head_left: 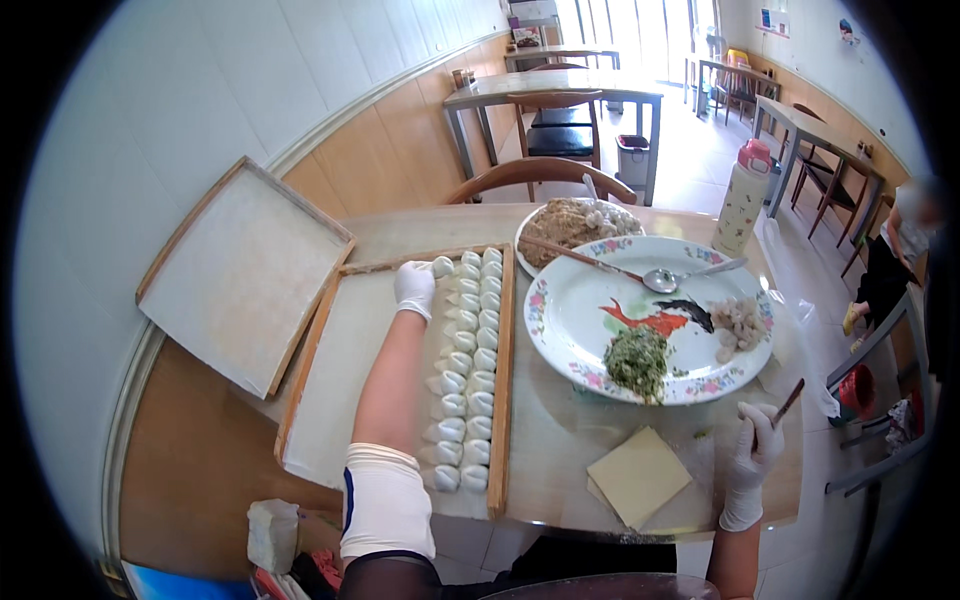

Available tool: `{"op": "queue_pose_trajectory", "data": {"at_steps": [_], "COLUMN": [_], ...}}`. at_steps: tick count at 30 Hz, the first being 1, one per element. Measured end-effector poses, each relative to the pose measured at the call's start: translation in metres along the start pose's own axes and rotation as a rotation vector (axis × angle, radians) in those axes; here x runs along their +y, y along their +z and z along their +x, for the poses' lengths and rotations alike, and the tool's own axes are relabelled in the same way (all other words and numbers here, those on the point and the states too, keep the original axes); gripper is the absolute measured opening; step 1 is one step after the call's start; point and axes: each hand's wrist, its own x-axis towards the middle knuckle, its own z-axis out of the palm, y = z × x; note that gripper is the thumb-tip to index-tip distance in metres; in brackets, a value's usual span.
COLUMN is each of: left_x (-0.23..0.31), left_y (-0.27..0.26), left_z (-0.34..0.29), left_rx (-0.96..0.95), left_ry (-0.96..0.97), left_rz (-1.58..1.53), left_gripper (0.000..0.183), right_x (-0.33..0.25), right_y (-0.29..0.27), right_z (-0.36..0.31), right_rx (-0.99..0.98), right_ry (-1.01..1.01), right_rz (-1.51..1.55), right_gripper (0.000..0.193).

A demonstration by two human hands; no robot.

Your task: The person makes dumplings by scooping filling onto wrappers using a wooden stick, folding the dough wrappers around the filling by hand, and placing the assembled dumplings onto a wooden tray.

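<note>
Fingers, left hand (414,288) — setting dumpling (441,266) on tray (330,390); right hand (757,440) gripping stick (788,402); plate (590,300) between

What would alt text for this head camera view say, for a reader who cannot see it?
A person's white-gloved left hand reaches to the far end of a wooden tray lined with rows of white folded dumplings. The gloved right hand holds a thin brown stick near a stack of square yellow wrappers and a large flowered plate.

Thin white disposable gloves are worn on the left hand (414,288) and right hand (754,447); the left elbow is wrapped in a white, dark-edged sleeve cover (385,503).
</note>
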Motion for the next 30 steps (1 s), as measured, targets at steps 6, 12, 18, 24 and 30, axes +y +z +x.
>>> {"op": "queue_pose_trajectory", "data": {"at_steps": [6,12,18,24,30], "left_x": [0.036,0.022,0.046,-0.036,-0.088], "left_y": [0.006,-0.011,0.011,-0.080,-0.244], "left_z": [-0.004,-0.001,-0.013,0.006,-0.092], "left_rx": [0.018,-0.205,-0.114,-0.146,-0.009], "left_ry": [0.100,0.141,0.130,0.247,-0.146], "left_rz": [0.586,0.198,0.327,0.140,1.041], "left_gripper": [0.042,0.040,0.033,0.051,0.047], "right_x": [0.002,-0.011,-0.008,-0.015,-0.015], "right_y": [0.001,0.004,0.000,0.005,0.003], "right_z": [0.001,0.008,0.003,0.007,0.007], "right_rx": [-0.017,-0.068,-0.063,0.010,0.045], "right_ry": [0.037,0.046,0.087,0.000,0.018], "right_rz": [-0.021,-0.009,0.014,0.074,0.095], "right_gripper": [0.020,0.019,0.019,0.021,0.022]}}
